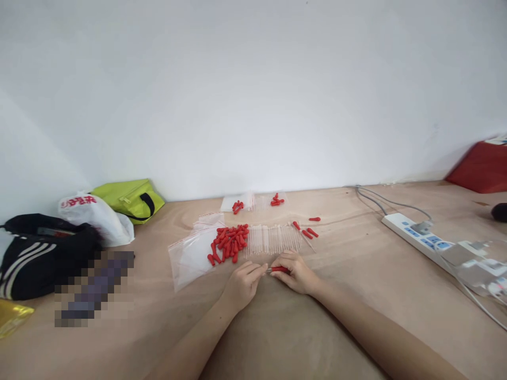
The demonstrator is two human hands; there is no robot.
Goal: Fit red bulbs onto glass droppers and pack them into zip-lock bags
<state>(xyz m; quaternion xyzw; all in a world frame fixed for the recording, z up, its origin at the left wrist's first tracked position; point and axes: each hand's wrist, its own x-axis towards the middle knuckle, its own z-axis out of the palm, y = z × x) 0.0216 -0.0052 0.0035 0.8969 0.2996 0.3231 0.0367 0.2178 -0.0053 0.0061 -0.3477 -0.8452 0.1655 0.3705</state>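
Observation:
Near the front of the row of glass tubes, my left hand pinches a thin glass dropper tube between thumb and fingers. My right hand is closed around a red rubber dropper bulb, whose narrow end meets the tube. How far the tube sits inside the bulb cannot be made out. Just beyond my hands lie many clear glass tubes side by side. To their left is a heap of red bulbs, partly on clear zip bags. Several loose red bulbs lie to the right.
Small bags with red bulbs lie near the wall. On the left are a black bag, a white plastic bag and a lime-green bag. A power strip with cables and a red bag sit at right.

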